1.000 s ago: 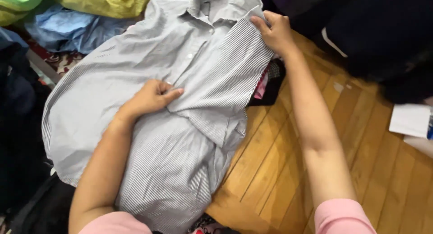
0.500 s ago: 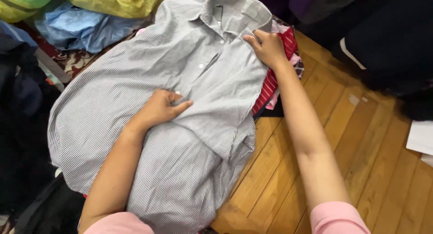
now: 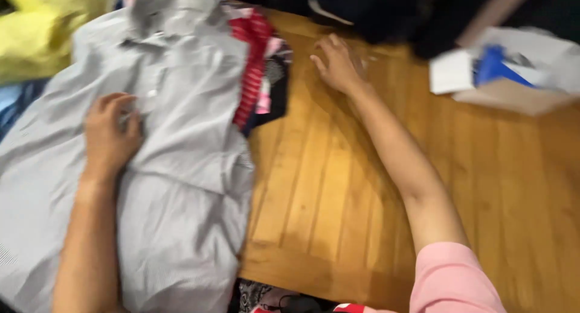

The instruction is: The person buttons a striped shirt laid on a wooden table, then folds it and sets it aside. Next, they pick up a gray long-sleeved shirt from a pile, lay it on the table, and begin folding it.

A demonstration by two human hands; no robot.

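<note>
2 hands are in view, and only 1 is on cloth now. Right hand (image 3: 337, 64) has let go of the shirt's shoulder edge, which it pinched 0.5 s ago, and has swung out over the bare wooden floor (image 3: 362, 216), well apart from the fabric. Its fingers are spread and loose, gripping nothing; whether the palm touches the boards can't be told thru the blur. Left hand (image 3: 112, 135) hasn't moved off the grey striped button-up shirt (image 3: 181, 168): it presses flat near the placket, fingers curled a little, pinning rather than pinching.

The shirt lies spread front-up at frame left, collar (image 3: 163, 11) toward the top, hem toward the person, its right side edge running along the floor boards. With that edge released, a red-striped garment (image 3: 251, 65) and sth dark beneath it now show beside the shirt, partly under it.

Yellow fabric (image 3: 36, 29) sits at top left, dark clothing along the top. The view has also swung right, bringing in a cardboard box (image 3: 513, 83) w/ white and blue items at upper right. Judged from this, the shirt is held by 1 hand only, so the right side is free to shift.
</note>
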